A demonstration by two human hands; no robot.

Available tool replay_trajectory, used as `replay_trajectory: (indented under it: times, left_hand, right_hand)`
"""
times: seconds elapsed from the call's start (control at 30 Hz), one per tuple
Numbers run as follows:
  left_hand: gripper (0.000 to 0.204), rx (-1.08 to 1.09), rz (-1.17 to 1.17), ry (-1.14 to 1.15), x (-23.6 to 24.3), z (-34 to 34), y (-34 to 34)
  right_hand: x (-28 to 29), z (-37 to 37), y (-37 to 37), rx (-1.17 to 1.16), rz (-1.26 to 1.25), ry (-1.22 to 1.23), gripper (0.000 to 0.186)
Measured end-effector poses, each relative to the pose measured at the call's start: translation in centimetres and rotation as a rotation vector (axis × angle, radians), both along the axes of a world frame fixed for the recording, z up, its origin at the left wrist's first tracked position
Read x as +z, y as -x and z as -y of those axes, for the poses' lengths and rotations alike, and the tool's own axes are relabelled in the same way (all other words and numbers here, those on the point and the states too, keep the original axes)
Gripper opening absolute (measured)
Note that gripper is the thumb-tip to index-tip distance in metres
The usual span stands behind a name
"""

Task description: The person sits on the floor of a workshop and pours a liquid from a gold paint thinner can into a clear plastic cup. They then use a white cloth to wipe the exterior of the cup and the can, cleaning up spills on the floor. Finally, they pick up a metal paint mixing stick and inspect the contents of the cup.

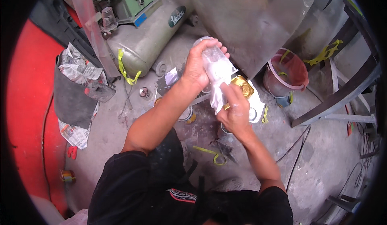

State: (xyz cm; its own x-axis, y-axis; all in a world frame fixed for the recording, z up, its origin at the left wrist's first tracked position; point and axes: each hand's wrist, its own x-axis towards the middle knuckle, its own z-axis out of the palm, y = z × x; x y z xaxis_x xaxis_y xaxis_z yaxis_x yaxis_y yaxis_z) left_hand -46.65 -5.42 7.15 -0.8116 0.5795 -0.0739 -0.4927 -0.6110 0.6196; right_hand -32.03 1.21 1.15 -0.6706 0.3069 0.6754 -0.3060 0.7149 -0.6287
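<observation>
My left hand (199, 66) is wrapped around a clear plastic bottle with white contents (215, 62), held tilted above the floor at chest height. My right hand (236, 108) is pinched on a crumpled white cloth (217, 94) that hangs against the bottle's lower end. Both hands are clenched on what they hold.

The risk I see: the bottle looks slick and the hold is one-handed, so a hard rub with the cloth could twist it loose and drop it onto the stuff below. Right under it sits a gold-coloured square tin lid (242, 86) on a white container (256, 102), with small open round cans (187, 114) beside it, and a fall there would likely knock something over. If the bottle is open, the tilt could spill it; I can't tell whether it's capped.

No surface here, just the stained grey concrete floor (322, 164). Cluttered workshop: a dull green compressor tank (149, 35), a red plastic bucket (288, 74), crumpled newspaper (76, 68), yellow strap scraps (209, 152), a dark metal frame (346, 92), and a red panel (28, 104) at my left.
</observation>
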Motion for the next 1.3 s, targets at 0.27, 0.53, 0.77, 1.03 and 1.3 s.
replay_trajectory:
  times: [0.27,0.53,0.77,1.03,1.3]
  left_hand:
    - [0.045,-0.071,0.102,-0.125,1.2,2.1,3.1]
    - [0.043,-0.163,0.131,0.024,0.6,0.8,1.2]
    - [0.053,-0.133,-0.057,0.227,-0.4,-1.0,-1.6]
    - [0.046,-0.212,-0.071,0.291,-2.6,-2.5,-4.3]
    - [0.055,0.052,-0.314,0.237,-2.6,-2.3,-3.0]
  right_hand:
    - [1.3,-8.4,-2.8,0.025,-0.104,0.314,0.020]
    - [5.4,-10.9,-6.6,0.415,-0.274,0.872,0.030]
    - [6.4,-7.6,-6.4,0.141,-0.446,0.645,0.032]
    - [2.6,-4.7,-2.3,-0.163,-0.243,-0.072,0.038]
    - [4.2,-2.7,-3.0,-0.159,0.184,-0.440,0.057]
